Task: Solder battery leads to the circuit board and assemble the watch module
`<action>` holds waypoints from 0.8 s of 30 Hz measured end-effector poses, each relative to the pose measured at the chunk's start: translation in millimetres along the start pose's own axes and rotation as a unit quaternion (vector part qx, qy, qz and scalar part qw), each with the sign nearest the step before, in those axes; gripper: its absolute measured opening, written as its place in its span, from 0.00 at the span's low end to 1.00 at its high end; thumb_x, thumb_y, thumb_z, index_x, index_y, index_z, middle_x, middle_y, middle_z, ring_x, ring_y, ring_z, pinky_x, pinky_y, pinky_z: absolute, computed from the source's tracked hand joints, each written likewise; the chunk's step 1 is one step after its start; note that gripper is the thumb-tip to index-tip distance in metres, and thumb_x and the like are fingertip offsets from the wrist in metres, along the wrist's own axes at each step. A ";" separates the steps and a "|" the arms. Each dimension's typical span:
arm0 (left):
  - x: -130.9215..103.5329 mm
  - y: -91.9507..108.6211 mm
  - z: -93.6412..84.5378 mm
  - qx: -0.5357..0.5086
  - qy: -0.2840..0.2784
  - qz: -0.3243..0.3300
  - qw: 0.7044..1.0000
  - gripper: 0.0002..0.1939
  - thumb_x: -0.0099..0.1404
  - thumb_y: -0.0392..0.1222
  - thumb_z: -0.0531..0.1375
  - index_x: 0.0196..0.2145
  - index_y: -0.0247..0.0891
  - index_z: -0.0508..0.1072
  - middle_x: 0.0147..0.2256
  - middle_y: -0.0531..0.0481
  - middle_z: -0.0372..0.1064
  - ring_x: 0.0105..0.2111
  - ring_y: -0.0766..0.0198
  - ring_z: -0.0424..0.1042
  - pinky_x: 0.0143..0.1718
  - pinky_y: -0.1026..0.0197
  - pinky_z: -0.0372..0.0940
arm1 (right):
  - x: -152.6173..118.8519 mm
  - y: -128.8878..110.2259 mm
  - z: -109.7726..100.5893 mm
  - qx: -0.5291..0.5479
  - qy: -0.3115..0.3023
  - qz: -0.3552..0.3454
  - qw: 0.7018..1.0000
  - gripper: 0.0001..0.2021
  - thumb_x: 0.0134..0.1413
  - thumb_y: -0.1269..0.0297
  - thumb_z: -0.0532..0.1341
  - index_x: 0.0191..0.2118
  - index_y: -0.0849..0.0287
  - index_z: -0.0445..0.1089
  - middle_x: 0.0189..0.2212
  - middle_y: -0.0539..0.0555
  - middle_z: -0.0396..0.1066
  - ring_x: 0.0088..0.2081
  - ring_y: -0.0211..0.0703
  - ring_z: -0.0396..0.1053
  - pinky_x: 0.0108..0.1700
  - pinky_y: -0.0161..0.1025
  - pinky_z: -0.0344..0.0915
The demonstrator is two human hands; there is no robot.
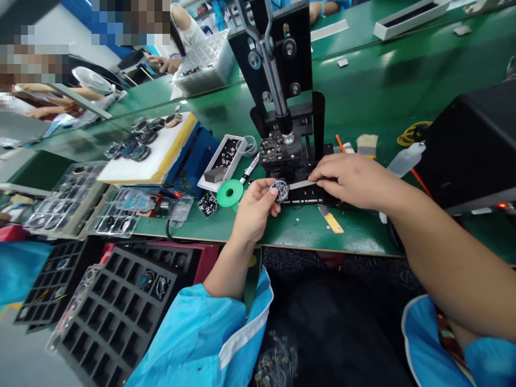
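Left hand [255, 209] pinches disc [282, 190] before press [284, 122]; right hand [355, 180] grips strip [303, 184], tip at disc's edge, contact unclear. Risk: pushed too hard, strip could slip, scratching disc or jabbing left hand.

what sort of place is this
Probably a small-parts assembly workshop, perhaps for watches: a black hand press stands on a long green bench, a gray compartment tray sits beside it, and other people work at the bench behind.
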State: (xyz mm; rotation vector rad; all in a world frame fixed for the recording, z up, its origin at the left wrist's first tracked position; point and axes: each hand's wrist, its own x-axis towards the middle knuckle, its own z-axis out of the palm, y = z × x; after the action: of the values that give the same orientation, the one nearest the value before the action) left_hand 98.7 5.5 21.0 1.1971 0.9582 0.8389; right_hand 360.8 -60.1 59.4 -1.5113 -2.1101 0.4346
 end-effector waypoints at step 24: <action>44.0 10.7 14.8 0.570 0.037 0.198 0.797 0.16 0.77 0.37 0.60 0.56 0.33 0.83 0.57 0.32 0.80 0.62 0.39 0.78 0.65 0.40 0.74 | 16.6 21.3 39.4 -0.030 0.103 0.100 0.989 0.17 0.69 0.75 0.61 0.51 0.61 0.87 0.52 0.63 0.85 0.56 0.60 0.81 0.61 0.55 0.76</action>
State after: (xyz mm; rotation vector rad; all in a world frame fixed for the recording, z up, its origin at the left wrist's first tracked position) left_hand 128.6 42.3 26.2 2.4887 1.3549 0.5837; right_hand 350.7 -36.2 19.3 -1.7311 -1.8375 0.2723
